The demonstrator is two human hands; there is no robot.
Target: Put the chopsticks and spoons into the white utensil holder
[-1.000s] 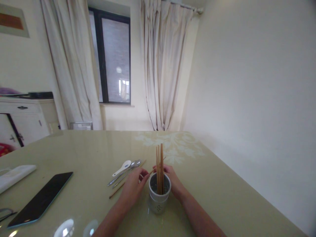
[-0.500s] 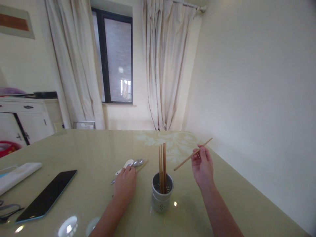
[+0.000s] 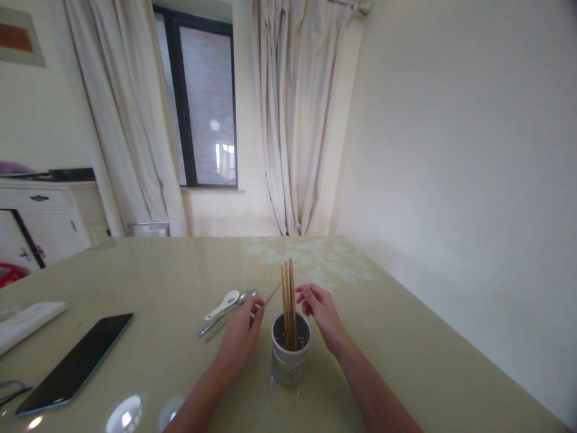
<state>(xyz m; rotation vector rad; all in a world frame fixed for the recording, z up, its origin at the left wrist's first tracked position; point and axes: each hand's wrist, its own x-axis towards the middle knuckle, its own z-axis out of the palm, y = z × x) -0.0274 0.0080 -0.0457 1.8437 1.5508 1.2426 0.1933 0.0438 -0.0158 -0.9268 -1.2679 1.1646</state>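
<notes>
My left hand (image 3: 243,331) is closed around a thin wooden chopstick (image 3: 273,293), whose end slants up and right from the fingers. Beside that hand lie a white spoon (image 3: 223,305) and several metal utensils (image 3: 208,325), partly hidden by the fingers. A pale round holder (image 3: 290,359) with small holes stands upright between my hands, and several chopsticks (image 3: 288,307) rise from it. Just right of these chopsticks is my right hand (image 3: 321,310), its fingers bent and slightly apart, with no chopstick visible in them.
A dark tablet-like slab (image 3: 76,364) lies on the glossy table (image 3: 428,361) at left. Behind it is a white flat object (image 3: 29,325), with dark cords or glasses (image 3: 12,391) at the left edge. A wall (image 3: 473,180) runs along the right side.
My right hand has moved left to the holder, and the chopstick it held is no longer in its fingers. My left hand has shifted right with a chopstick, uncovering more of the spoon and utensils.
</notes>
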